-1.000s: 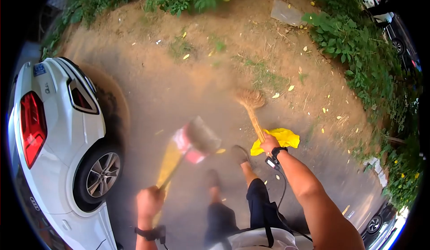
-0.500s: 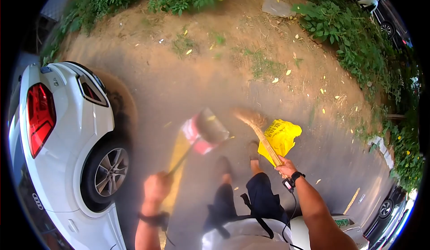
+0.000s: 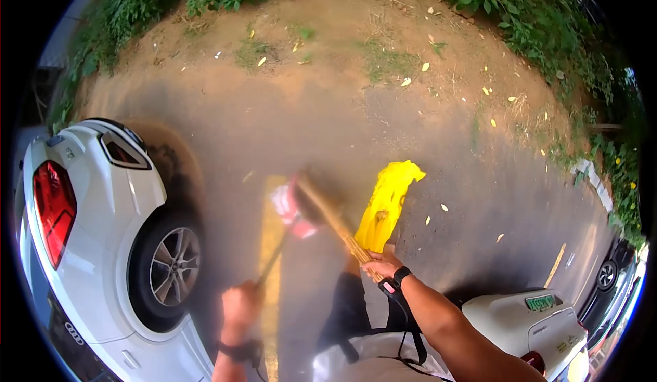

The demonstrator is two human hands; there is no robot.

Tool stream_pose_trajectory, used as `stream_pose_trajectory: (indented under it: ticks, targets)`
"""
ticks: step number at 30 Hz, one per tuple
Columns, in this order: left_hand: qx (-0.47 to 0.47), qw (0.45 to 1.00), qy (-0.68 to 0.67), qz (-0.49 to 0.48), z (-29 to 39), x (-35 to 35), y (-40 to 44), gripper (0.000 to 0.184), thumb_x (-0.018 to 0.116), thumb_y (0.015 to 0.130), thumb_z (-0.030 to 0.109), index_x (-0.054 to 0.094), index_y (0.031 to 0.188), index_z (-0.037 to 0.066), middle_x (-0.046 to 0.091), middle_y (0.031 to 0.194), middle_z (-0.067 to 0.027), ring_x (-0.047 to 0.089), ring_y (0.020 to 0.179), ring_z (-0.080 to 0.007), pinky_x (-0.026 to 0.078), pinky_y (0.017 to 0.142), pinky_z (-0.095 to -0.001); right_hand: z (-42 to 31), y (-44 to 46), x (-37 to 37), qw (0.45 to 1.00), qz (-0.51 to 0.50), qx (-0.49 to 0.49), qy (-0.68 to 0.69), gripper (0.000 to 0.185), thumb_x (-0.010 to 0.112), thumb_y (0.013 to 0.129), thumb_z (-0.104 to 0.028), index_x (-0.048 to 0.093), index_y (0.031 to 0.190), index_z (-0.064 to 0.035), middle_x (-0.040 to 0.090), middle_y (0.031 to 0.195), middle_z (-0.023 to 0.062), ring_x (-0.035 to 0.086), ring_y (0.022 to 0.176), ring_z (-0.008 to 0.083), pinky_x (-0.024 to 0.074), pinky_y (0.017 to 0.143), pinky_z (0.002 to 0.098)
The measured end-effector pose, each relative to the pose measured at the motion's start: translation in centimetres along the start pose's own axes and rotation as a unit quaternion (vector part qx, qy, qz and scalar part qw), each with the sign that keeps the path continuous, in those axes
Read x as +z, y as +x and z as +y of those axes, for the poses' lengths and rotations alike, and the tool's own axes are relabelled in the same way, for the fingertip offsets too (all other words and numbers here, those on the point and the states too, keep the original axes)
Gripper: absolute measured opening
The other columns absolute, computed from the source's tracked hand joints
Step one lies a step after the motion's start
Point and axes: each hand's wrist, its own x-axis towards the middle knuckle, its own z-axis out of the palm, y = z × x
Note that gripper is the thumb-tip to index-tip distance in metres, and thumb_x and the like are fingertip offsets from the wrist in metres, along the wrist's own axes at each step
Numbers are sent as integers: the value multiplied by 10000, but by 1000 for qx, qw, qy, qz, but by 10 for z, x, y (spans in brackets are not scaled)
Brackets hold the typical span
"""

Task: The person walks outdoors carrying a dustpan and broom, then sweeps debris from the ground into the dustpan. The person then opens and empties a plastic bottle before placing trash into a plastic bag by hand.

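My left hand (image 3: 241,305) is closed around the thin handle of a dustpan (image 3: 286,207), which looks red and white and is blurred by motion. Low over the pavement, its pan lies beside the yellow line. My right hand (image 3: 384,264) grips a straw-coloured broom (image 3: 335,219) slanting up and to the left, its blurred head overlapping the pan's mouth. Whether broom and pan touch, I cannot tell. A crumpled yellow plastic bag (image 3: 385,201) with dark print hangs at the broom handle, right by my right hand. My feet are mostly hidden behind the bag and broom.
A white car (image 3: 102,245) stands close on the left, its rear wheel (image 3: 172,266) facing me. Another white car (image 3: 527,324) is behind me at lower right. Bare soil (image 3: 328,33) with scattered leaves borders the pavement ahead, with green bushes (image 3: 513,26) beyond. A yellow line (image 3: 272,300) runs along the ground.
The broom has swung left, from beside the bag to the dustpan. My right hand moved left with it, and the bag has stretched out longer. The view has shifted slightly.
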Motion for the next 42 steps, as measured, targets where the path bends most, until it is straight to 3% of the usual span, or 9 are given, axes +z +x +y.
stream_pose_trajectory:
  ticks: [8, 13, 16, 24, 28, 33, 36, 38, 42]
  targets:
    - [67, 997, 25, 33, 24, -8, 3, 265, 699, 796, 246, 646, 713, 0, 604, 634, -218, 618, 631, -427, 494, 595, -479, 3, -119, -42, 992, -14, -122, 28, 714, 691, 892, -65, 396, 1522, -227, 568, 792, -1, 543, 592, 85, 478, 470, 265]
    - [100, 993, 59, 37, 58, -15, 14, 280, 713, 790, 249, 629, 689, 1, 610, 641, -207, 618, 638, -422, 494, 597, -473, 33, -203, -60, 972, 103, -191, 89, 705, 701, 861, -42, 380, 1488, -80, 581, 896, 37, 574, 692, 106, 510, 586, 258]
    - [194, 979, 66, 20, 86, -20, 19, 279, 711, 793, 253, 633, 690, 5, 611, 647, -204, 619, 646, -420, 494, 602, -469, 69, -236, -63, 960, 183, -192, 91, 651, 735, 825, -80, 440, 1406, -55, 587, 892, 40, 586, 675, 126, 514, 590, 259]
    - [277, 950, 146, 8, 202, -12, 25, 292, 709, 802, 259, 599, 671, 22, 606, 641, -198, 616, 655, -425, 495, 606, -486, 206, -270, -90, 878, 385, -177, 221, 533, 732, 758, -60, 545, 1253, 0, 615, 866, 59, 606, 661, 150, 508, 547, 300]
    - [333, 924, 187, -3, 262, 1, 25, 275, 706, 808, 264, 618, 693, 30, 622, 658, -197, 626, 670, -427, 509, 617, -488, 237, -286, -128, 852, 433, -88, 282, 483, 719, 758, -35, 565, 1213, 10, 609, 790, 71, 582, 582, 169, 491, 477, 325]
    - [371, 896, 242, -30, 355, 30, 11, 279, 688, 828, 303, 655, 738, 41, 658, 704, -185, 650, 707, -408, 530, 675, -487, 287, -239, -212, 818, 448, -95, 347, 370, 712, 765, -51, 581, 1111, -38, 593, 701, 92, 594, 537, 209, 485, 421, 368]
    - [403, 873, 270, -43, 399, 59, 4, 262, 657, 848, 308, 664, 766, 59, 671, 724, -171, 662, 711, -395, 538, 673, -492, 293, -196, -257, 829, 492, -67, 257, 496, 729, 737, -84, 577, 1207, -58, 680, 824, 125, 668, 658, 249, 544, 567, 380]
    - [434, 852, 285, -57, 421, 81, 0, 247, 604, 879, 313, 666, 796, 89, 682, 748, -157, 675, 703, -381, 548, 647, -501, 330, -107, -288, 823, 496, -136, 240, 550, 720, 727, -62, 552, 1250, -94, 634, 804, 84, 603, 587, 195, 495, 499, 341]
    - [409, 855, 313, -57, 447, 108, -15, 278, 593, 885, 334, 666, 780, 87, 680, 738, -164, 673, 710, -389, 545, 652, -510, 289, -49, -241, 882, 443, -96, 127, 714, 767, 658, -206, 539, 1326, -102, 655, 804, 115, 654, 626, 193, 527, 543, 346]
